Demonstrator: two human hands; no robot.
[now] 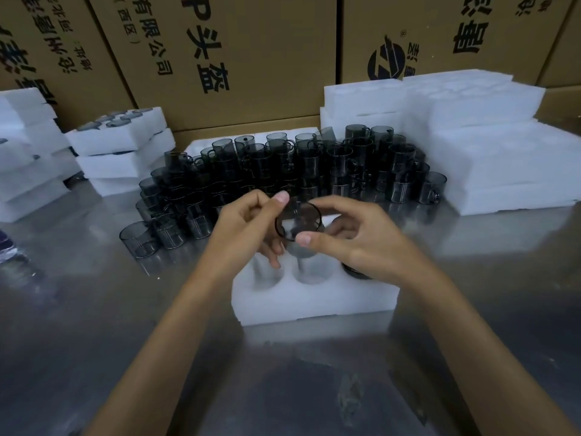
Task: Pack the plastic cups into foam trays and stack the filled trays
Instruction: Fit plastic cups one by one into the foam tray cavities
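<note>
A smoky grey plastic cup (298,222) is held above the white foam tray (314,298) in the middle of the steel table. My left hand (248,225) pinches its left rim with thumb and fingers. My right hand (352,237) grips its right side, thumb on the near rim. The tray shows two open round wells in front, and a dark cup (356,272) sits in a well under my right hand. Behind stands a big pile of several grey handled cups (283,171), stacked in layers.
Empty foam trays (478,146) are piled at the right. Filled trays (122,143) are stacked at back left, more foam trays (28,152) at far left. Cardboard boxes (220,51) form the back wall. A bottle (9,250) lies at the left edge.
</note>
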